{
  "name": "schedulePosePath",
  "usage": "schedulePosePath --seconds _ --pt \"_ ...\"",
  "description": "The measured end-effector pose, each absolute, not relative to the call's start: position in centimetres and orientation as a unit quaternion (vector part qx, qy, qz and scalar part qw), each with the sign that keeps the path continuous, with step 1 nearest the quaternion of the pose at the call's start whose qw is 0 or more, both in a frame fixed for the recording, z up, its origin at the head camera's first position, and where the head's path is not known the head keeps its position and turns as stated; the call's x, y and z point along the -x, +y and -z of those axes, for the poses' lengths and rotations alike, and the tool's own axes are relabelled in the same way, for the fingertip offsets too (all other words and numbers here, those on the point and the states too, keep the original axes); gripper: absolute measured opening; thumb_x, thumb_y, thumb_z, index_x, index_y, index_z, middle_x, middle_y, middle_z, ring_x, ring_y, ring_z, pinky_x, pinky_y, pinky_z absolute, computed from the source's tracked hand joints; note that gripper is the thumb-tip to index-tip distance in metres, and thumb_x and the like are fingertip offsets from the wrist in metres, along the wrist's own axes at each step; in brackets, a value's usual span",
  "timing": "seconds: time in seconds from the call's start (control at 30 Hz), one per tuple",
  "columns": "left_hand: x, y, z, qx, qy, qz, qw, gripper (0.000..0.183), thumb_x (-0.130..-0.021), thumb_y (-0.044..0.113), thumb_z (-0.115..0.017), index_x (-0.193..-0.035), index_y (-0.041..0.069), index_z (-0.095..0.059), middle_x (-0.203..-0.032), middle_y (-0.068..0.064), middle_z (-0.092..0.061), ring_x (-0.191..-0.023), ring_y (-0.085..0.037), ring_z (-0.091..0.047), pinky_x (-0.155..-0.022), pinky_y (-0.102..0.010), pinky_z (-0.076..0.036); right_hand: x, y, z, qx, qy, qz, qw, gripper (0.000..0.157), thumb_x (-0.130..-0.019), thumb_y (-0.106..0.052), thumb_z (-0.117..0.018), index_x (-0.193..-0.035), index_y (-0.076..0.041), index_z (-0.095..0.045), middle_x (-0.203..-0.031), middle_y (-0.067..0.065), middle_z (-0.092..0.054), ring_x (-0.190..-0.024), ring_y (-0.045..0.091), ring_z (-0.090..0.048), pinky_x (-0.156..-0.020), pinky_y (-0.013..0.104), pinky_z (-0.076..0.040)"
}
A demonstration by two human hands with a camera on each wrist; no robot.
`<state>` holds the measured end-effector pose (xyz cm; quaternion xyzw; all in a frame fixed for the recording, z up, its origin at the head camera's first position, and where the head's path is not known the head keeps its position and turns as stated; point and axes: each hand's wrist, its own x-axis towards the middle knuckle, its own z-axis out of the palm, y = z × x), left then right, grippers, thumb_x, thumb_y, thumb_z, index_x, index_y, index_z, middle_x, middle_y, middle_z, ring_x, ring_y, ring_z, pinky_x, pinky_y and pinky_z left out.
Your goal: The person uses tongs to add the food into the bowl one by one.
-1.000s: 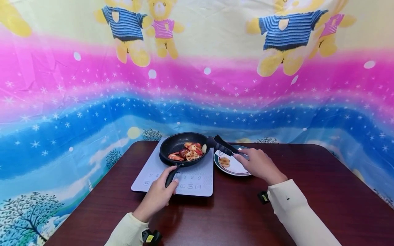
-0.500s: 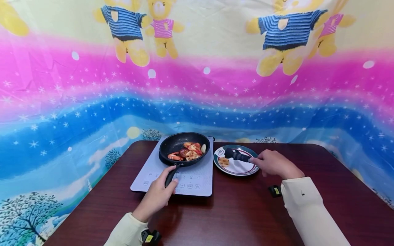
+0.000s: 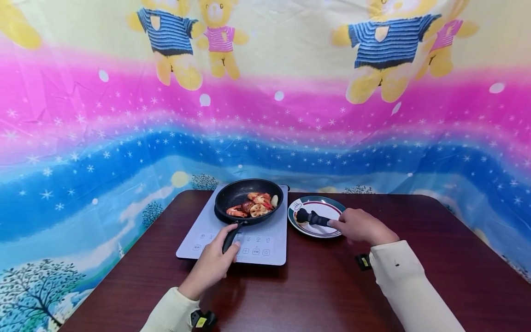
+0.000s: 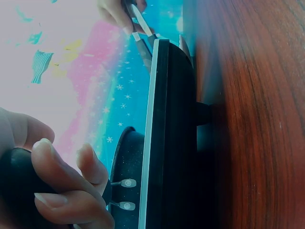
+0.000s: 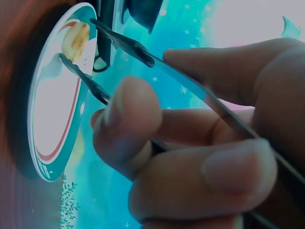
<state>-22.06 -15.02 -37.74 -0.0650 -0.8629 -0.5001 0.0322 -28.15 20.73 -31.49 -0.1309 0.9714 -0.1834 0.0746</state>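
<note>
My left hand (image 3: 213,258) grips the black handle (image 3: 229,239) of a frying pan (image 3: 232,193). Inside the pan lie shrimp (image 3: 236,211), a lotus root slice (image 3: 259,210) and other cooked pieces. My right hand (image 3: 362,226) holds black-tipped tongs (image 3: 317,219) over a white plate with a green rim (image 3: 317,199). In the right wrist view, the spread tong tips stand near another lotus root slice (image 5: 76,40) at the plate's edge. The tongs mostly hide that slice in the head view.
Under the pan is a white induction cooker (image 3: 195,246) with touch keys along its front. The plate stands just right of it on the dark wooden table (image 3: 290,295). A printed cloth with bears (image 3: 265,115) hangs behind the table.
My right hand has carried the tongs from beside the pan's right rim, back over the plate, then left and down to the lotus root slice. My left hand stays on the pan handle.
</note>
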Motion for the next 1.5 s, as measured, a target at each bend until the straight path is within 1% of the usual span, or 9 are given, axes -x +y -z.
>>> schedulePosePath --seconds 0.3,0.57,0.73,0.87,1.0,1.17,1.3,1.4,1.5 --pt "22.0 -15.1 37.7 0.062 -0.864 0.498 0.028 0.05 -0.098 0.03 -0.053 -0.146 0.028 -0.037 -0.073 -0.008 -0.058 -0.041 -0.017 -0.043 -0.042 -0.035 -0.044 28.1 19.0 32.6 0.115 0.976 0.169 0.078 0.037 -0.098 -0.039 -0.053 -0.093 -0.007 -0.069 -0.061 0.004 -0.058 -0.056 0.016 -0.051 -0.055 0.033 -0.039" --pt "21.9 -15.0 37.5 0.062 -0.863 0.501 0.029 0.05 -0.098 0.031 -0.054 -0.146 0.027 -0.037 -0.072 -0.006 -0.058 -0.04 -0.016 -0.042 -0.042 -0.035 -0.045 28.2 17.9 33.4 0.105 0.977 0.17 0.072 0.034 -0.098 -0.038 -0.053 -0.087 -0.007 -0.063 -0.063 0.006 -0.055 -0.057 0.018 -0.05 -0.055 0.034 -0.04" --pt "21.9 -15.0 37.5 0.059 -0.862 0.502 0.03 0.05 -0.098 0.03 -0.054 -0.145 0.028 -0.038 -0.072 -0.007 -0.057 -0.04 -0.017 -0.042 -0.042 -0.035 -0.044 28.2 17.5 33.8 0.098 0.977 0.172 0.074 0.037 -0.097 -0.041 -0.053 -0.087 -0.006 -0.061 -0.066 0.008 -0.055 -0.057 0.019 -0.051 -0.053 0.034 -0.041" --pt "21.9 -15.0 37.5 0.061 -0.862 0.502 0.029 0.05 -0.098 0.03 -0.054 -0.146 0.028 -0.038 -0.072 -0.007 -0.057 -0.04 -0.017 -0.042 -0.042 -0.035 -0.044 28.3 17.5 34.0 0.09 0.977 0.178 0.077 0.041 -0.097 -0.043 -0.053 -0.095 -0.003 -0.062 -0.068 0.009 -0.055 -0.059 0.02 -0.052 -0.053 0.034 -0.042" --pt "22.0 -15.0 37.6 0.063 -0.862 0.502 0.029 0.05 -0.098 0.031 -0.054 -0.146 0.028 -0.037 -0.073 -0.007 -0.057 -0.04 -0.017 -0.042 -0.042 -0.035 -0.045 28.5 17.8 34.1 0.087 0.979 0.17 0.073 0.045 -0.096 -0.044 -0.053 -0.105 -0.001 -0.062 -0.074 0.008 -0.055 -0.067 0.02 -0.053 -0.058 0.037 -0.043" --pt "22.0 -15.0 37.6 0.062 -0.861 0.504 0.028 0.05 -0.098 0.031 -0.054 -0.146 0.028 -0.037 -0.073 -0.008 -0.058 -0.04 -0.017 -0.042 -0.042 -0.035 -0.044 28.8 17.8 34.0 0.08 0.983 0.146 0.071 0.05 -0.095 -0.044 -0.055 -0.114 0.002 -0.061 -0.086 0.008 -0.058 -0.079 0.023 -0.054 -0.065 0.041 -0.045" --pt "22.0 -15.0 37.7 0.063 -0.86 0.505 0.028 0.05 -0.098 0.032 -0.054 -0.146 0.029 -0.037 -0.073 -0.008 -0.058 -0.04 -0.017 -0.042 -0.042 -0.035 -0.044 28.8 17.9 33.8 0.068 0.988 0.12 0.071 0.053 -0.094 -0.043 -0.057 -0.12 0.003 -0.06 -0.099 0.012 -0.062 -0.083 0.025 -0.055 -0.068 0.047 -0.048" --pt "22.0 -15.0 37.7 0.063 -0.861 0.504 0.029 0.05 -0.098 0.032 -0.054 -0.145 0.029 -0.038 -0.073 -0.007 -0.057 -0.04 -0.017 -0.042 -0.042 -0.035 -0.044 28.7 18.0 33.6 0.06 0.99 0.104 0.068 0.05 -0.093 -0.043 -0.058 -0.117 0.001 -0.062 -0.094 0.01 -0.062 -0.081 0.024 -0.054 -0.067 0.047 -0.047" --pt "22.0 -15.0 37.7 0.061 -0.861 0.503 0.029 0.05 -0.098 0.032 -0.054 -0.145 0.029 -0.038 -0.072 -0.007 -0.057 -0.04 -0.017 -0.042 -0.042 -0.035 -0.045 28.5 18.0 33.5 0.054 0.992 0.095 0.067 0.046 -0.092 -0.043 -0.06 -0.111 -0.001 -0.064 -0.083 0.007 -0.058 -0.077 0.023 -0.053 -0.064 0.043 -0.045"
